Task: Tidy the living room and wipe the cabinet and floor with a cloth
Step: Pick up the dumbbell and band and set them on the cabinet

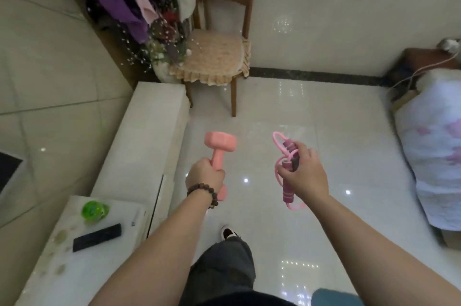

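Observation:
My left hand (205, 176), with a bead bracelet at the wrist, is closed around the bar of a pink dumbbell (220, 144); one head points up and away, the other shows below the fist. My right hand (303, 174) grips a bundled pink jump rope (288, 156) with dark pink handles, loops of cord sticking out above and below the fingers. Both are held over the glossy white tiled floor (311, 131). The low white cabinet (147, 136) runs along the left wall, just left of the dumbbell. No cloth is in view.
On the cabinet's near end lie a green round container (94, 210) and a black remote (97, 237). A wooden chair (219, 58) with a beige cushion stands ahead, flowers (164, 38) beside it. A covered sofa (434, 156) is at right. My shoe (228, 232) is below.

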The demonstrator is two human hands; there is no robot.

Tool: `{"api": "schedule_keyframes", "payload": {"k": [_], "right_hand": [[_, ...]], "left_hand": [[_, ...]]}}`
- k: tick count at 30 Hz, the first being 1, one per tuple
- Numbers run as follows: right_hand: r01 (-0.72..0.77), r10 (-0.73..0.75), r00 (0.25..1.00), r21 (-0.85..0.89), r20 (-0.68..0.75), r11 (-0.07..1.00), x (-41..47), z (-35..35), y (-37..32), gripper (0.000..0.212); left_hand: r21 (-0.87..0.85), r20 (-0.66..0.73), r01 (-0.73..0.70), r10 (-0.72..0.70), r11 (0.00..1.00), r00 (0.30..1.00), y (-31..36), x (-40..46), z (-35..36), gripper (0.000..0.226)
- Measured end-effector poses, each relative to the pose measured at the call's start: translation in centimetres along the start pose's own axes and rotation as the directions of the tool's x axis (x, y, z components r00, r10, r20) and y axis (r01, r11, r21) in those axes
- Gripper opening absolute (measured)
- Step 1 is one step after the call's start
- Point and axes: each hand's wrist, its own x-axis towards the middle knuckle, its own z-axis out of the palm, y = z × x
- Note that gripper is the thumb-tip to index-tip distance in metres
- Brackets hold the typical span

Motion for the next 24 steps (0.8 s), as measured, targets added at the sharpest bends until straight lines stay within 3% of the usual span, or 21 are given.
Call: {"api": "schedule_keyframes", "payload": {"k": [7,12,19,24], "right_hand": [[0.22,-0.219,0.966,0.009,0.139,0.976,10.9,5.0,-10.8,0.055],[0.396,-0.379,0.877,0.006,0.296,0.918,15.5,9.3,-17.5,0.058],[0.665,-0.578,0.647,0.003,0.497,0.747,21.6,16.5,-26.0,0.064],[0.796,-0.647,0.384,0.119,0.659,0.593,26.1,22.3,-31.5,0.064]], "left_hand": [[-0.175,-0.104,0.182,-0.202,0.967,0.974,-1.1,8.4,-6.8,0.009],[-0.264,-0.171,0.321,-0.372,0.91,0.912,-4.7,11.4,-9.8,0.008],[-0.38,-0.245,0.544,-0.649,0.748,0.72,-10.4,13.4,-11.7,0.008],[-0.5,-0.228,0.666,-0.827,0.553,0.514,-11.1,16.4,-11.6,0.008]]}}
